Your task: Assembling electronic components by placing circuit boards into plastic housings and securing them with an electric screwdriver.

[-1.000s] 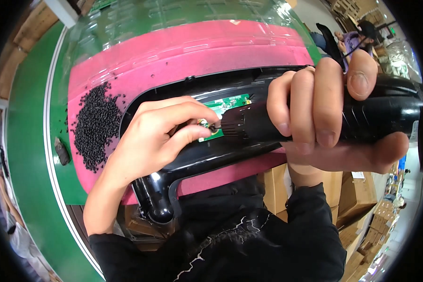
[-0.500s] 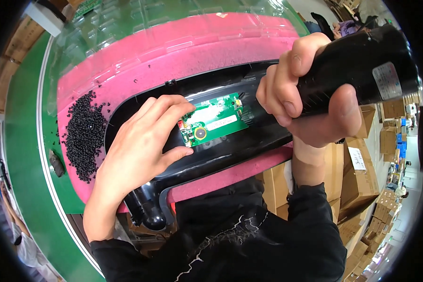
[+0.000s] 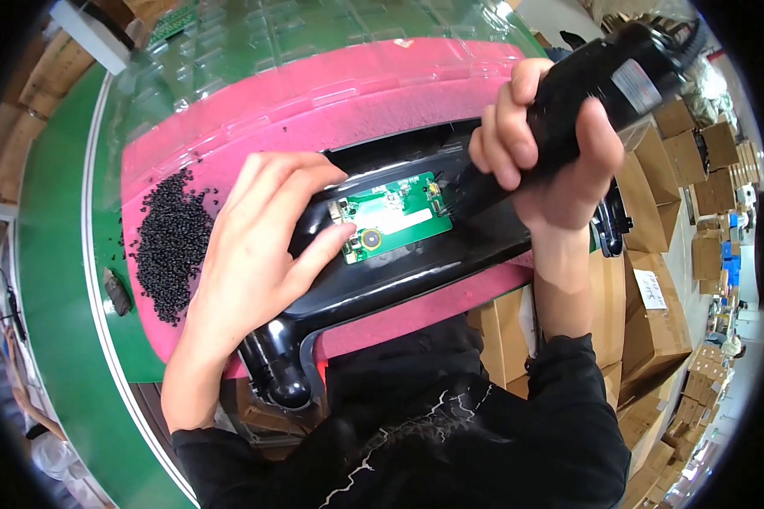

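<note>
Across the pink mat [image 3: 382, 335] on your green worktop [image 3: 127, 343], the black shell [image 3: 382, 280] lies open with the green board [image 3: 412, 212] set inside it, so that much appears done. Your left hand [image 3: 267, 220] is loosely spread, its thumb against the board's left end. Your right hand [image 3: 547, 161] is wrapped around a black power tool [image 3: 581, 97], whose nose slants down near the board's right end. The work looks partway along: no lid is on the shell, and a heap of small black pieces [image 3: 171, 246] (plenty of them, by the look of it) lies loose to the shell's left. You can't tell from this view whether the board is fastened down yet. The tool's tip is lost, dark against the dark shell, so contact with the board is unclear. Your left hand hides part of the shell's left end, your right hand and the tool cover more, and glare washes out the board's middle.
</note>
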Demonstrator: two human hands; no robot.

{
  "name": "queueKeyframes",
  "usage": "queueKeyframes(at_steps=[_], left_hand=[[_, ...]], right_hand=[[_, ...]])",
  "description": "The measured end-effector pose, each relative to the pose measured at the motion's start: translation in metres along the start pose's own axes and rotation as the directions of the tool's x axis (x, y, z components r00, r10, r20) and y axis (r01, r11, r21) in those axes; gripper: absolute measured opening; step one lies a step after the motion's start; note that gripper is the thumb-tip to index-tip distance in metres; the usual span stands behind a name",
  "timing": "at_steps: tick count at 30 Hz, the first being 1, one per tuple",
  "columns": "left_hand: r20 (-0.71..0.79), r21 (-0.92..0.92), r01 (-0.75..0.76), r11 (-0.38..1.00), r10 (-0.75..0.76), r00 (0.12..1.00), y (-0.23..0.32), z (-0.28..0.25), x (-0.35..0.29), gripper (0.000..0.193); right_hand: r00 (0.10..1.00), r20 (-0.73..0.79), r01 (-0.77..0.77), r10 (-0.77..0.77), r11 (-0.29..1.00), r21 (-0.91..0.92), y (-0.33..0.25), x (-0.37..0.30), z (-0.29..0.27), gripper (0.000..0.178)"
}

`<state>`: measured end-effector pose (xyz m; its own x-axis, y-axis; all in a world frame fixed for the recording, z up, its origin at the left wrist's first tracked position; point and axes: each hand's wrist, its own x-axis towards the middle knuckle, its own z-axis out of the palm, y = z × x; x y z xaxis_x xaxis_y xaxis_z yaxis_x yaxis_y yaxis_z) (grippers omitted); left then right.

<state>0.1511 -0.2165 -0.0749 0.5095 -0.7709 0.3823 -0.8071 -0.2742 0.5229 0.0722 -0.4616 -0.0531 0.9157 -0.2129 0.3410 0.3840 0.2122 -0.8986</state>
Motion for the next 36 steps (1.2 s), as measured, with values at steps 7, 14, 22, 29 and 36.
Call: queueKeyframes(at_steps=[7,14,22,29,36], left_hand=[[-0.148,0.219,0.160,0.962,-0.129,0.981,-0.016,0.002,0.000,0.033],[-0.046,0.217,0.191,0.957,-0.186,0.982,-0.022,-0.003,0.003,0.023],[0.140,0.229,0.199,0.953,-0.234,0.962,-0.019,-0.011,-0.002,0.024],[0.167,0.265,0.126,0.956,-0.175,0.970,-0.010,-0.018,-0.003,0.022],[-0.215,0.263,0.146,0.954,-0.090,0.972,0.033,-0.044,-0.016,0.015]], right_hand=[[0.886,0.457,-0.038,-0.083,0.968,0.249,0.008,0.006,-0.016,0.053],[0.971,0.238,-0.013,-0.007,0.997,0.081,-0.004,0.001,-0.008,0.050],[0.889,-0.441,0.041,0.123,0.938,0.345,0.004,-0.001,-0.025,0.014],[0.497,0.836,-0.282,0.233,0.954,-0.098,0.010,-0.129,0.101,0.030],[0.197,0.969,-0.782,-0.151,0.572,0.248,0.121,-0.234,0.205,0.054]])
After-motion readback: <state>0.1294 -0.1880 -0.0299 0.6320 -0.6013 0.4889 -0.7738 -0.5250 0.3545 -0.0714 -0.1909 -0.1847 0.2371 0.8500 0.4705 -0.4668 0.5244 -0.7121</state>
